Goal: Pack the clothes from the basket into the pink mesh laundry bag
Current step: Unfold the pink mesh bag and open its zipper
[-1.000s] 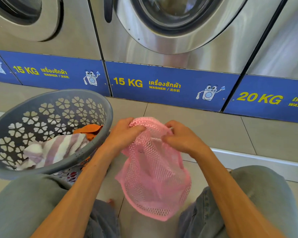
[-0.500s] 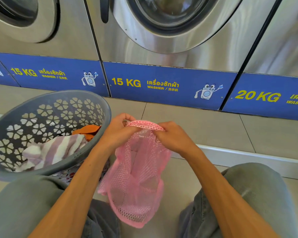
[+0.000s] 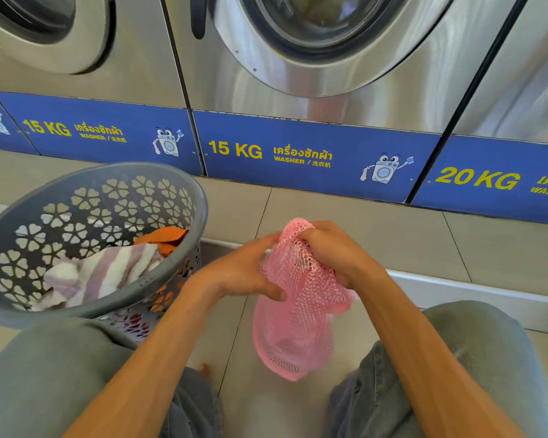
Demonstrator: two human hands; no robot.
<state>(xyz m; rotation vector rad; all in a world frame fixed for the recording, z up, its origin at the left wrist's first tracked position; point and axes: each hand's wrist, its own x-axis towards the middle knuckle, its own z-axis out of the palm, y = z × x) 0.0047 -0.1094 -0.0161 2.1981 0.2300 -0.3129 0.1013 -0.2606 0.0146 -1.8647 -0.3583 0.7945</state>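
Note:
The pink mesh laundry bag point(image 3: 295, 314) hangs between my knees, bunched at its top. My right hand point(image 3: 332, 251) grips the bag's upper edge in a fist. My left hand point(image 3: 244, 273) lies against the bag's left side, thumb on the mesh and fingers reaching toward the top; how much it holds I cannot tell. To the left stands the grey basket point(image 3: 184, 181) with flower-shaped holes. Inside it lie a purple-and-white striped cloth point(image 3: 108, 273) and an orange garment point(image 3: 165, 237).
A row of steel washing machines point(image 3: 314, 58) with blue base panels stands close in front. Beige floor tiles point(image 3: 345, 235) and a low step run between the machines and me. My knees in grey-green trousers point(image 3: 45, 368) flank the bag.
The bag's mouth, held spread between both hands, is now bunched in my right hand. My left hand has dropped lower along the bag's side, and the bag has swung right.

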